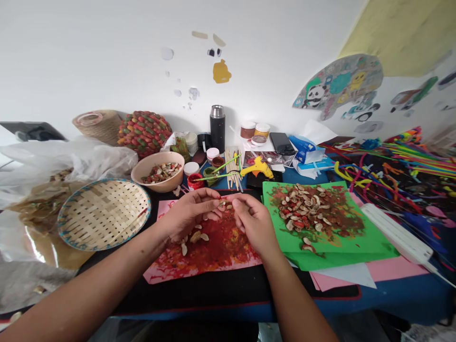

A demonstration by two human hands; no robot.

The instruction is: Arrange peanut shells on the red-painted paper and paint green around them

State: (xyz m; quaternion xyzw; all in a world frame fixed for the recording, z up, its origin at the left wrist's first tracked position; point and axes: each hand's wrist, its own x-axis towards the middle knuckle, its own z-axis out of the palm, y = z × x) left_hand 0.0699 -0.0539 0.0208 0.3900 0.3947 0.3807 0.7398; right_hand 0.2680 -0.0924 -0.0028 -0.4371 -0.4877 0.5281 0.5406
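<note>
The left hand point(190, 211) and right hand point(254, 221) are together, fingertips pinched on small pale nutshell pieces point(225, 205) above the twelve o'clock edge of the red-smeared pink paper sheet point(156, 275), seemingly mid-handling; the next move likely calls for a light, steady pinch.

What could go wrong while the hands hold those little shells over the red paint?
The shell pieces pinched between the left hand and right hand could slip onto the red-painted pink sheet below. If that paint is wet, a wrist may smear it. The open red paint pot just behind could tip if bumped.
</note>
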